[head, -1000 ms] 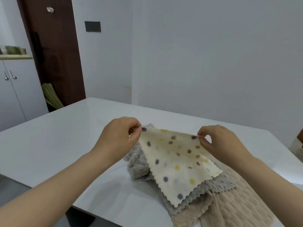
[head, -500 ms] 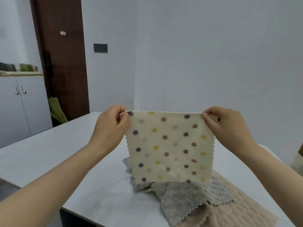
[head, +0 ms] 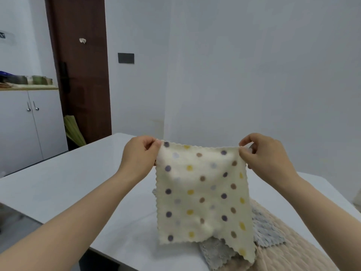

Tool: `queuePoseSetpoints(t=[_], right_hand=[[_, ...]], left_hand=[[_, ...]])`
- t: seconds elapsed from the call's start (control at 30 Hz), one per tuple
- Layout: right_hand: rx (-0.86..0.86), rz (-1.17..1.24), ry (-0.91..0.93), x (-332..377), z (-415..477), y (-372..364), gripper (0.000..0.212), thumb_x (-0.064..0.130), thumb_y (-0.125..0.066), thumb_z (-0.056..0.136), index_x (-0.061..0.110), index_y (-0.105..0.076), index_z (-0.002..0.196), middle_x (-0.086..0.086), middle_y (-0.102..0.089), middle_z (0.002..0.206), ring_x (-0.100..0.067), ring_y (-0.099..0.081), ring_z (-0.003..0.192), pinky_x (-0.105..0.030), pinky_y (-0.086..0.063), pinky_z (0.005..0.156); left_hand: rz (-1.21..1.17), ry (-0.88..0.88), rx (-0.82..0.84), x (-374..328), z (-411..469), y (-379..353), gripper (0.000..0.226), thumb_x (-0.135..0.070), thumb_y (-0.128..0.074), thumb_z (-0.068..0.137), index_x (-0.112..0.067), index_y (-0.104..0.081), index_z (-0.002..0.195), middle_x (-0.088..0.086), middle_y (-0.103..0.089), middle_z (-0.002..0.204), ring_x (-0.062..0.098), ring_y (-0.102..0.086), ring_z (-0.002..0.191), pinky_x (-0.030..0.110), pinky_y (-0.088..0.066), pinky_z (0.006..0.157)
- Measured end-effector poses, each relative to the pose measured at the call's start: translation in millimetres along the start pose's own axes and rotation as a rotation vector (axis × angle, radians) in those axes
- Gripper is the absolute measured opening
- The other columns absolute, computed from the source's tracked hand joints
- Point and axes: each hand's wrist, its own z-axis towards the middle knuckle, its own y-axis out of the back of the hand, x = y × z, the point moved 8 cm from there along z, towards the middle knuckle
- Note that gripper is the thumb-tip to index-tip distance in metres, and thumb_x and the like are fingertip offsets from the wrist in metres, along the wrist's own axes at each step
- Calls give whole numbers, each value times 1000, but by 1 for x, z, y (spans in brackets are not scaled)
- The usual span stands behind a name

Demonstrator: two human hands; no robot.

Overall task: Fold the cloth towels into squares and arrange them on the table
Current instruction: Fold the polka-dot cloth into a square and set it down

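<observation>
Two hands: both are raised over the table (head: 68, 182), forearms stretched forward, backs toward the camera.
Left hand (head: 139, 157): thumb and curled fingers pinch the top left corner of the spotted towel (head: 203, 192).
Right hand (head: 267, 159): thumb and forefinger pinch the top right corner, with the other fingers loosely curled.
Spotted towel: soft cream cloth, roughly square, with a wavy edge and purple, yellow, brown and pale grey dots. It hangs spread between the hands, in front of the pile.
Grey towel (head: 267, 231): fluffy with a zigzag edge, lying rumpled on the table.
Beige towel (head: 293, 251): quilted texture, lying under the grey one at the near right of the table.
Table: white, smooth and glossy.
Count: three towels, one held and two lying.
</observation>
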Motion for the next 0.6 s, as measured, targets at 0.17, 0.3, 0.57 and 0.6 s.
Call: queuePoseSetpoints(t=[0.17, 0.3, 0.57, 0.6], right_hand=[[150, 161, -20, 0, -5, -20, 12, 11, -55, 84, 20, -54, 93, -2, -64, 51, -2, -53, 42, -26, -44, 52], [285, 185, 129, 22, -13, -24, 13, 11, -56, 88, 23, -54, 88, -5, -60, 51, -17, -57, 48, -25, -44, 51], [404, 312, 139, 40, -18, -37, 16, 5, -54, 91, 17, -65, 86, -3, -61, 53, -17, -62, 50, -22, -47, 51], [411, 324, 135, 42, -18, -39, 16, 5, -55, 91, 16, -65, 86, -5, -64, 55, -17, -63, 51, -22, -48, 52]], left_hand=[[-246, 145, 29, 16, -9, -15, 23, -17, -55, 94, -7, -71, 82, 14, -72, 82, 24, -71, 72, 24, -58, 61], [-410, 197, 57, 13, -14, -21, 19, -15, -57, 93, -6, -72, 85, 14, -73, 83, 21, -71, 72, 21, -57, 61], [-501, 180, 128, 4, -21, -26, 17, -14, -58, 92, -6, -72, 88, 16, -74, 86, 24, -71, 77, 22, -57, 64], [-504, 177, 135, 4, -22, -26, 17, -13, -58, 92, -5, -72, 89, 16, -74, 86, 25, -71, 78, 22, -57, 64]])
